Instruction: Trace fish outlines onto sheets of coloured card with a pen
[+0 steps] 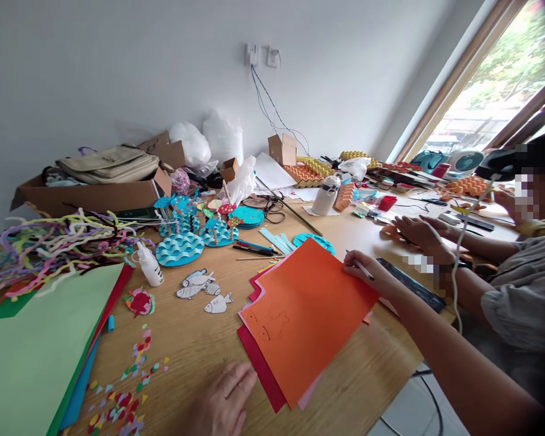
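My right hand (367, 272) is closed round a thin pen (361, 266) and rests on the upper right edge of an orange sheet (306, 303). Fish outlines are drawn in pencil at that sheet's left side. Under it lie a dark red sheet (266, 372) and a pink one. My left hand (224, 396) lies on the wood at the bottom, left of the sheets, with nothing visible in it; its fingers are loosely extended. White paper fish (218, 303) and a red layered paper fish (140, 301) lie to the left of the orange sheet.
Green sheets (31, 345), confetti (122, 406), a glue bottle (149, 264) and pipe cleaners (72, 242) are at left. Blue wavy discs (180, 249) stand behind. A white bottle (326, 195) is farther back. At right, a person's hands (420, 233) are over the table beside a dark case (411, 284).
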A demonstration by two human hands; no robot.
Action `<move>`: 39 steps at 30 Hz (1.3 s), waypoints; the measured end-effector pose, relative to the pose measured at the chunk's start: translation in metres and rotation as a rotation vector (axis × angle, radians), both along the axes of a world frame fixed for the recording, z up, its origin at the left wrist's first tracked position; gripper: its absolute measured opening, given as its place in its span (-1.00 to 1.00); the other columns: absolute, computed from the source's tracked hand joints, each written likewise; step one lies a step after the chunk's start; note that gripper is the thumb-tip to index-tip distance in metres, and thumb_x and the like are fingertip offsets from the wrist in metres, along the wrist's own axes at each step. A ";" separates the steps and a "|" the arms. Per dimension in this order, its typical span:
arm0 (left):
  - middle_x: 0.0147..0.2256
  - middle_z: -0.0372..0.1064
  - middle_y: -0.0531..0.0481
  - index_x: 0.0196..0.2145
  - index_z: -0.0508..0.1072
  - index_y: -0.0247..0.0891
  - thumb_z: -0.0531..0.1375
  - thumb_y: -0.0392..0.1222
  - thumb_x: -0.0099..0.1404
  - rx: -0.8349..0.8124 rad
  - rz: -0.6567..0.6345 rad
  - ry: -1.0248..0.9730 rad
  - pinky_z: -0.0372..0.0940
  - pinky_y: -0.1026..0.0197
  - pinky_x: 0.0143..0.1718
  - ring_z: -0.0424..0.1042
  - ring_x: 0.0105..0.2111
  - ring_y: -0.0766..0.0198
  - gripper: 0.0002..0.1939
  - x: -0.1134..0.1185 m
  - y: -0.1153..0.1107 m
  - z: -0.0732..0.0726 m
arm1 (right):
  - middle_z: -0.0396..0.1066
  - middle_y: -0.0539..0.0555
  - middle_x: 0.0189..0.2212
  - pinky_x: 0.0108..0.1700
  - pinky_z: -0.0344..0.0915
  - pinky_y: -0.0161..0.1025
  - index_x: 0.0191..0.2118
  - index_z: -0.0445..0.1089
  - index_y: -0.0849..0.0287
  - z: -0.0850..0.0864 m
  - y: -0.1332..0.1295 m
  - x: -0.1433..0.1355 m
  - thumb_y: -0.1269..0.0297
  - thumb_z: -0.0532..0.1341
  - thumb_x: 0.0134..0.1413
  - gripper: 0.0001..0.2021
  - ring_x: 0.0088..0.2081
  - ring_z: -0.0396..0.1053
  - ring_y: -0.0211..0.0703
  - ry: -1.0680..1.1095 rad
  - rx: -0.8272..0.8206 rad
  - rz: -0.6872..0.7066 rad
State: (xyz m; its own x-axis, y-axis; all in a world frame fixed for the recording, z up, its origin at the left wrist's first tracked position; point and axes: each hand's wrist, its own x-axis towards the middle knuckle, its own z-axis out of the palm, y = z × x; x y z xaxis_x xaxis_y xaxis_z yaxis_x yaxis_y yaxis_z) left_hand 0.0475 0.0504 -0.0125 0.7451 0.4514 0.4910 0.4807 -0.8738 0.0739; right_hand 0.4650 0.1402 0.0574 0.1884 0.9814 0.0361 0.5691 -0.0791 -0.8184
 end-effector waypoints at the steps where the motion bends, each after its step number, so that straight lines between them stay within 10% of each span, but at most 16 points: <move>1: -0.05 0.39 0.01 0.04 0.29 -0.27 -0.03 -0.47 0.09 0.026 0.006 0.007 0.26 0.40 -0.05 0.38 -0.08 0.32 -0.47 0.004 0.000 -0.004 | 0.16 -0.10 -0.57 -0.53 0.07 -0.34 -0.47 0.16 0.12 -0.002 0.002 0.001 0.01 0.25 -0.28 -0.66 -0.55 0.12 -0.29 -0.009 0.002 0.004; 9: -0.04 0.39 -0.02 0.04 0.34 -0.28 -0.01 -0.12 0.36 0.251 -0.051 0.002 0.17 0.36 -0.02 0.32 -0.06 0.27 -0.64 0.019 0.010 -0.022 | 0.13 -0.12 -0.61 -0.51 0.09 -0.34 -0.49 0.13 0.13 -0.016 0.010 0.004 0.14 0.20 -0.23 -0.76 -0.57 0.11 -0.31 -0.118 0.003 0.054; 39: -0.04 0.39 0.07 0.00 0.34 -0.06 -0.08 -0.24 0.40 0.271 -0.027 -0.011 0.17 0.30 0.05 0.35 -0.03 0.32 -0.69 0.014 0.010 -0.050 | 0.31 -0.04 -0.61 -0.50 0.05 -0.31 -0.46 0.22 0.10 -0.029 0.020 -0.017 0.40 0.13 -0.12 -0.94 -0.53 0.26 -0.17 -0.607 -0.001 -0.087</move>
